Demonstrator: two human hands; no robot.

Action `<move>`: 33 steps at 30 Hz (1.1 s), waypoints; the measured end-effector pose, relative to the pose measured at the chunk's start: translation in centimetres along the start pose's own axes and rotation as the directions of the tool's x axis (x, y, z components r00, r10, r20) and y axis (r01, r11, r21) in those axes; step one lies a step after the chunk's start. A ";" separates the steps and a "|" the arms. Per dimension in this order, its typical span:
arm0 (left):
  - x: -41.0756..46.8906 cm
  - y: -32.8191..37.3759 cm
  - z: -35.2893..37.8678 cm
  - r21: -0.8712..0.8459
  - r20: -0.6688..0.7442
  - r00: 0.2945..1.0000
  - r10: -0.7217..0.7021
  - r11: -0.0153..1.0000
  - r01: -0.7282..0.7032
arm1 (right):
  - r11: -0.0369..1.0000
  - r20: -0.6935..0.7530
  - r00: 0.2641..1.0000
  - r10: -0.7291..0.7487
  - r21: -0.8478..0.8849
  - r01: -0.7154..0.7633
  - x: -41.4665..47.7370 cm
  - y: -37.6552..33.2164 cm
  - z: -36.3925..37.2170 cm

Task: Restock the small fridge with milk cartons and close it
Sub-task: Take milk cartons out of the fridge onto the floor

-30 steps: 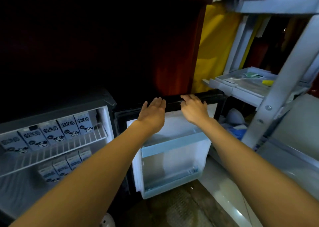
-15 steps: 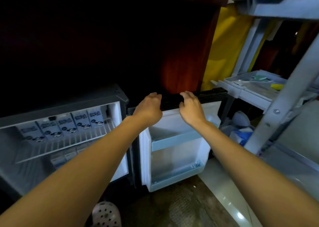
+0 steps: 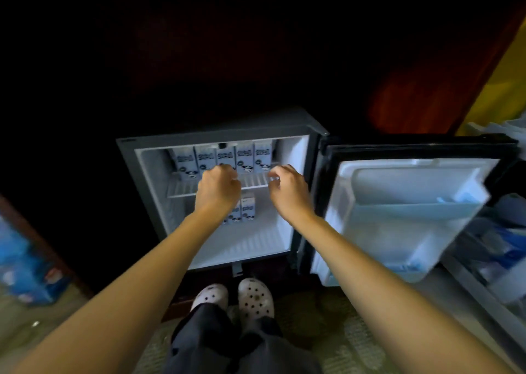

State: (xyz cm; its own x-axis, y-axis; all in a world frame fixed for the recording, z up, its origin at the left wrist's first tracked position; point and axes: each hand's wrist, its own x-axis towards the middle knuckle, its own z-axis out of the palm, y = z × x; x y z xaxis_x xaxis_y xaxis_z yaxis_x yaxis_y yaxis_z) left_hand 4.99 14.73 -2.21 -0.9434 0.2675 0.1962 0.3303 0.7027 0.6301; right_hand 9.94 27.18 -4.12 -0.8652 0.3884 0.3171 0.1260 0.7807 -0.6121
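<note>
Head view: blue-and-white milk cartons (image 3: 225, 159) line the back of the white wire shelf (image 3: 256, 180) in the small grey fridge (image 3: 128, 153), with more on its floor. The left hand (image 3: 219, 193) is curled and the right hand (image 3: 289, 193) loosely curled at the shelf's front edge, both apparently empty. Stocking looks done, so the wide-open white-lined door (image 3: 398, 191) should be swung round until its seal seats.

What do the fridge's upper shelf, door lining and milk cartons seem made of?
Upper shelf: thin parallel bars, likely white-coated wire. Door lining: smooth moulded white plastic, slightly glossy. Milk cartons: boxy with printed faces, probably coated paperboard.
</note>
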 end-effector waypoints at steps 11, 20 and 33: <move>7.6 -10.4 3.3 -0.184 0.086 0.934 -0.346 0.916 0.356 | 0.940 0.021 0.949 0.314 0.134 -0.314 7.7 2.6 10.2; 13.9 -14.4 6.6 -0.344 -0.056 0.907 -0.417 0.861 0.375 | 0.887 -0.110 0.905 0.411 0.279 -0.369 14.7 5.5 14.8; 16.8 -16.6 8.2 -0.543 -0.274 0.889 -0.366 0.822 0.171 | 0.885 -0.239 0.874 0.423 0.316 -0.342 16.1 7.6 16.3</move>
State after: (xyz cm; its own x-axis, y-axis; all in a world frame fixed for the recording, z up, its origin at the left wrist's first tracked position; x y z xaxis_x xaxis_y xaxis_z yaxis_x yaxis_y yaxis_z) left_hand -16.14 12.98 -15.52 -0.9684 -0.1999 0.1494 0.0932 0.2656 0.9596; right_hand -11.00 31.35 -15.47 -0.5868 0.7867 0.1920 0.2538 0.4038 -0.8789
